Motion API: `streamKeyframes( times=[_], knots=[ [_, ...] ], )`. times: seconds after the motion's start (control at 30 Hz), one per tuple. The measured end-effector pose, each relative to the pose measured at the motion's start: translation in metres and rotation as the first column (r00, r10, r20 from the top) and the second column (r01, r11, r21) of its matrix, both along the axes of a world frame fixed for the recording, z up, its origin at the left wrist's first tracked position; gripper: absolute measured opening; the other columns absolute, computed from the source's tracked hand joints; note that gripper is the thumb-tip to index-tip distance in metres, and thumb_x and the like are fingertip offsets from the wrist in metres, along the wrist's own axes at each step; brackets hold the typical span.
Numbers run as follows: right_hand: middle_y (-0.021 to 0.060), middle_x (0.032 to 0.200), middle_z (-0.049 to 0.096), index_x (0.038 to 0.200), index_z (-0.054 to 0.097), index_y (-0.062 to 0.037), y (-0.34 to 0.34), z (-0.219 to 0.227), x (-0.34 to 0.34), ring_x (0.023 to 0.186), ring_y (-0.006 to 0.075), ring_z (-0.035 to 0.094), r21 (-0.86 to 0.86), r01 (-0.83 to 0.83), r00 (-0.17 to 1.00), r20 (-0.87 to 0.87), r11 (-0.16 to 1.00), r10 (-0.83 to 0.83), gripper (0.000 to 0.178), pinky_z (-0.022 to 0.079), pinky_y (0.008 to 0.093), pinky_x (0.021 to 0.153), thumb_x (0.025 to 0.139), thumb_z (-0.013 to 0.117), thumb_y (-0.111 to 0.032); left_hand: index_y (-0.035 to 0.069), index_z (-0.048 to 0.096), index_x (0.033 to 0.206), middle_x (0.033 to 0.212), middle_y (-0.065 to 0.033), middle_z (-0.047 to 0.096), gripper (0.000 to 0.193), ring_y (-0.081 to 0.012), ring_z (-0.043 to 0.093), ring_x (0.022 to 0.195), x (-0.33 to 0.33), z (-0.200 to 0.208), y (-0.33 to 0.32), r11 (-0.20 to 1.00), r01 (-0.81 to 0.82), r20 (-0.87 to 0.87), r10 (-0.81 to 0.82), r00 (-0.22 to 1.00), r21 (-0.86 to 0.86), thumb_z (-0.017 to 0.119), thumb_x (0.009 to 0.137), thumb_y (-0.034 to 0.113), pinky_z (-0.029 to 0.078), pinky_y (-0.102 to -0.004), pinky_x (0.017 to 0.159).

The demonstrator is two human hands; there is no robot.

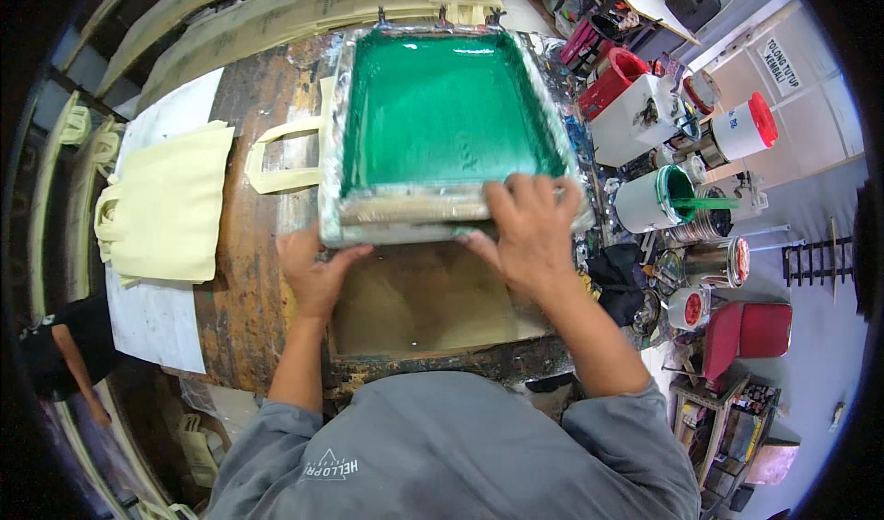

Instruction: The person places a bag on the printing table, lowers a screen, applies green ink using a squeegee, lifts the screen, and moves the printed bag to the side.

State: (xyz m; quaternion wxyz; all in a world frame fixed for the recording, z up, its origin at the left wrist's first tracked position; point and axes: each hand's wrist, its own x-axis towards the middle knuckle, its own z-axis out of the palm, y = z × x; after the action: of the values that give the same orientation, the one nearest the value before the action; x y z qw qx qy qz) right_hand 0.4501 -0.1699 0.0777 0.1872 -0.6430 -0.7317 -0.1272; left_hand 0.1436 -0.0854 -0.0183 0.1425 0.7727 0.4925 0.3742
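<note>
A screen printing frame (419, 209) with green ink (451, 105) over its mesh lies at the middle of the table, its near side slightly raised and blurred. My right hand (534, 230) grips that near side, fingers over the top and thumb below. At the near left corner is my left hand (311, 269), its thumb stretched apart from the fingers; the fingertips are partly hidden by the corner. A pale yellow bag handle (262, 159) sticks out left from beneath the frame. Nearer to me lies a brown board (424, 303).
Pale yellow bags (175, 207) are stacked on a white sheet (166, 322) at left. Along the right edge stand paint containers, among them a white bucket (645, 199) with a green stick. Bags on racks (276, 50) line the far side. Another person's arm (78, 368) shows at far left.
</note>
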Motion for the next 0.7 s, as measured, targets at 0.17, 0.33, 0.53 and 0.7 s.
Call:
streamKeyframes(
  times=[0.17,0.33,0.53,0.7],
  knots=[
    [0.0062,0.090,0.060,0.105,0.068,-0.0119,0.076,0.090,0.027,0.090,0.0285,0.059,0.342,-0.016,0.993,0.119,0.940,-0.026,0.053,0.036,0.0483,0.091,0.088,0.076,-0.062,0.005,0.070,0.125,0.132,-0.0061,0.070,0.053,-0.0214,0.066,0.119,0.018,0.034,0.060,0.948,0.275,0.610,-0.125,0.782,-0.159,0.096,0.082,0.020,0.049,-0.0378,0.105],
    [0.0077,0.079,0.061,0.092,0.069,-0.0091,0.118,0.132,0.041,0.078,0.0312,0.061,0.438,-0.032,0.991,0.131,0.898,-0.029,0.055,0.039,0.0451,0.080,0.094,0.072,-0.064,0.010,0.074,0.121,0.135,-0.0082,0.072,0.046,-0.0306,0.064,0.122,-0.011,0.001,0.106,0.905,0.407,-0.247,-0.425,0.871,-0.120,0.094,0.082,0.024,0.050,-0.0454,0.108],
    [0.0146,0.082,0.067,0.098,0.070,-0.0046,0.136,0.159,0.043,0.081,0.0370,0.063,0.391,-0.037,0.986,0.163,0.920,-0.030,0.056,0.043,0.0449,0.083,0.103,0.065,-0.060,0.014,0.073,0.112,0.113,-0.0040,0.074,0.015,-0.0308,0.067,0.102,-0.001,0.016,0.165,0.877,0.475,-0.509,-0.441,0.739,-0.072,0.066,0.103,0.022,0.058,-0.0455,0.084],
    [0.0169,0.087,0.069,0.100,0.071,-0.0044,0.134,0.162,0.038,0.086,0.0369,0.065,0.346,0.016,0.996,0.075,0.938,-0.044,0.051,0.043,0.0452,0.085,0.100,0.069,-0.056,0.008,0.070,0.113,0.106,-0.0098,0.074,0.016,-0.0378,0.073,0.095,-0.037,0.099,0.200,0.891,0.454,-0.499,-0.379,0.779,0.031,0.069,0.104,0.021,0.060,-0.0473,0.082]
  ],
)
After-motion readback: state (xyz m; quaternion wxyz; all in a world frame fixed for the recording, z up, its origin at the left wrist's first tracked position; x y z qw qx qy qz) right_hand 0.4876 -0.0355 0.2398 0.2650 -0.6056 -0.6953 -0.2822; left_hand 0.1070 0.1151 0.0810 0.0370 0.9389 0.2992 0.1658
